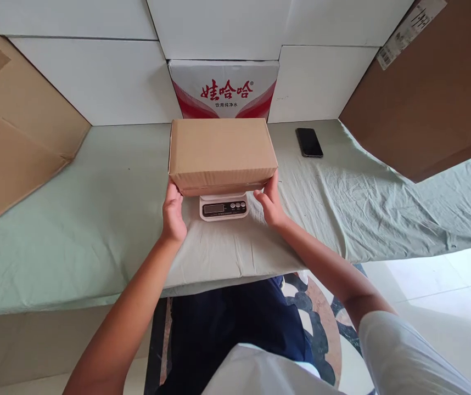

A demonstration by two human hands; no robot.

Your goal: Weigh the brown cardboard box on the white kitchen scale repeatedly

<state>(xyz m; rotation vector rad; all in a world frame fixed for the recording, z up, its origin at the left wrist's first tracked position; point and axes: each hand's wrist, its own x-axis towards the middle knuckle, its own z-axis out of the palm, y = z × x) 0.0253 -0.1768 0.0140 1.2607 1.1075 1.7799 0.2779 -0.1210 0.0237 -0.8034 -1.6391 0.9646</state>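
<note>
hands [173, 215] flanking cardboard box [222, 153], on scale [223, 207]

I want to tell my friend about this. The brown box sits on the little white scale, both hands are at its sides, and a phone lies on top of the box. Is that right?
Almost. The head view shows the phone lying on the green cloth, right of the brown box, not on it. The box sits on the scale, left hand and right hand at its sides.

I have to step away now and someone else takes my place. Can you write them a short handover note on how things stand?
Left hand: on the left lower edge of the cardboard box.
Right hand: on its right lower edge.
The box sits over the small white scale on the green sheet; phone lies apart to the right.
Done: box placed over the scale.
Left: hands not yet off; display unreadable.
</note>
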